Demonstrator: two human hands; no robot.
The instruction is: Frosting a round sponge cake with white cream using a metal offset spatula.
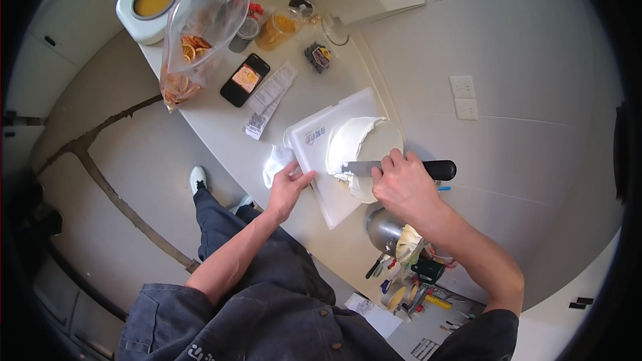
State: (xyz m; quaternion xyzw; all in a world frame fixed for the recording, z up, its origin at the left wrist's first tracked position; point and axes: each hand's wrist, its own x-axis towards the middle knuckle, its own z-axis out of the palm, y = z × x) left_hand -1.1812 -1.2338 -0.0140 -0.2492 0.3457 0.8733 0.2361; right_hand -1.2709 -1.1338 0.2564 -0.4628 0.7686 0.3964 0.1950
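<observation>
My right hand [404,178] is closed around an icing spatula [363,167] with a metal blade and a black handle. The blade's end touches white cream on the side of a round cake [346,143]. Cream covers the side and part of the rim, and the flat top is pale. A translucent white plastic board [328,205] lies beneath the cake, tilted to the camera. At the board's near left edge, my left hand [291,188] rests its fingers and thumb, beside a crumpled white cloth [277,163]. Whether it grips the board is hard to tell.
A phone [245,80], paper slips [271,93] and a bag of dried orange slices [188,60] lie beyond the board. Jars, a blueberry box [317,57] and a kitchen scale [150,25] stand farther off. Near my right forearm are a metal bowl [383,230] and assorted tools.
</observation>
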